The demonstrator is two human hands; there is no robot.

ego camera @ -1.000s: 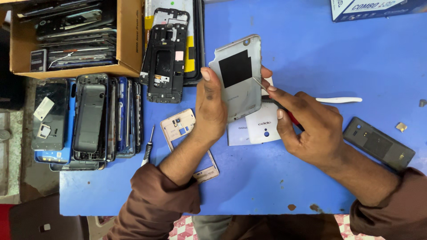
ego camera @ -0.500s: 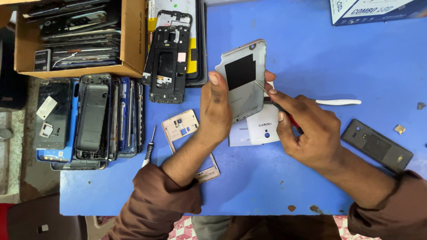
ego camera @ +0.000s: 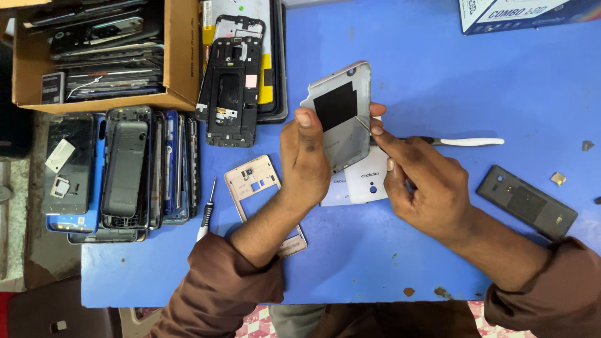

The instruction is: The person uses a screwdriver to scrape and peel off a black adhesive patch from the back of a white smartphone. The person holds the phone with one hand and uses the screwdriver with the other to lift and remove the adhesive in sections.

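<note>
Blue tabletop point(ego camera: 476, 81), head view: left hand point(ego camera: 307, 156) grips a grey phone back cover point(ego camera: 341, 119), tilted, above a white phone point(ego camera: 363, 181). Right hand point(ego camera: 426, 188) pinches a thin tool point(ego camera: 363, 124) at the cover's edge. Step: prying; steady leverage needed.

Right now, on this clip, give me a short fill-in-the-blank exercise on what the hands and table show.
1. The left hand holds up a grey phone back cover with a ____ square patch on its inner face.
2. The right hand presses a thin tool against the cover's ____ edge.
3. The cardboard box of phone parts sits at the table's far ____ corner.
4. The table top is ____ in colour.

Missing words: black; right; left; blue
</note>
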